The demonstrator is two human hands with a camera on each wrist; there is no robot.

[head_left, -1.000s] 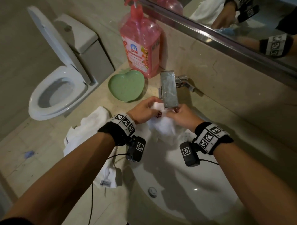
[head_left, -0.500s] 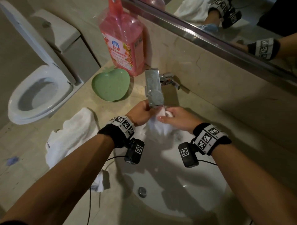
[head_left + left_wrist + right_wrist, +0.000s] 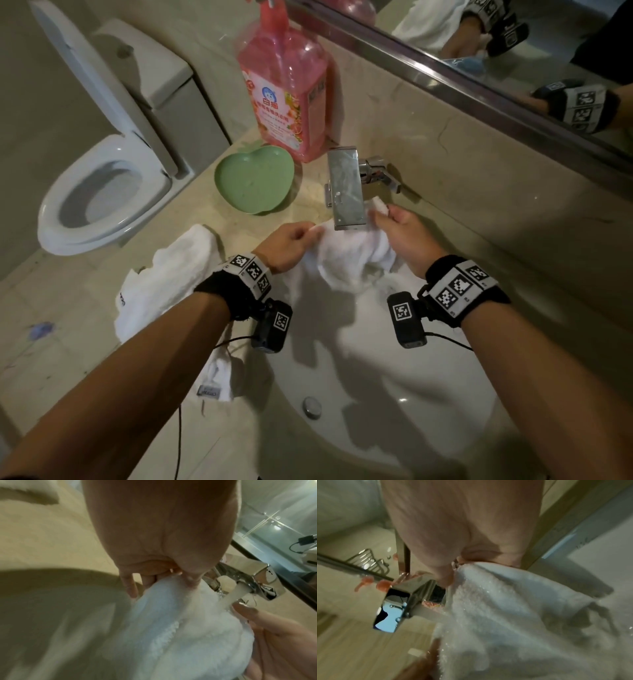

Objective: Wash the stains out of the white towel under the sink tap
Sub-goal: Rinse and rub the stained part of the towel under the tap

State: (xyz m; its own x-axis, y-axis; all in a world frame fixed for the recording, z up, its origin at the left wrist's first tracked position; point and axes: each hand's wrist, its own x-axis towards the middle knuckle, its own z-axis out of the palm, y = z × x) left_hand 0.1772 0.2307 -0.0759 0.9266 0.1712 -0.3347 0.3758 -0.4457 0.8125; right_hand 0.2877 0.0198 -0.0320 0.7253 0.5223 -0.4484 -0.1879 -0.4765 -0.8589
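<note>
White towel (image 3: 346, 253), no legible writing, pinched under tap (image 3: 346, 192).

Terry cloth towel (image 3: 346, 260); shiny metal tap (image 3: 345, 192); glossy sink (image 3: 394, 394).

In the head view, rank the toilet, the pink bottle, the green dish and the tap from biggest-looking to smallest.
1. toilet
2. pink bottle
3. green dish
4. tap
The bottle stands farther back than the dish, yet looks larger.
</note>
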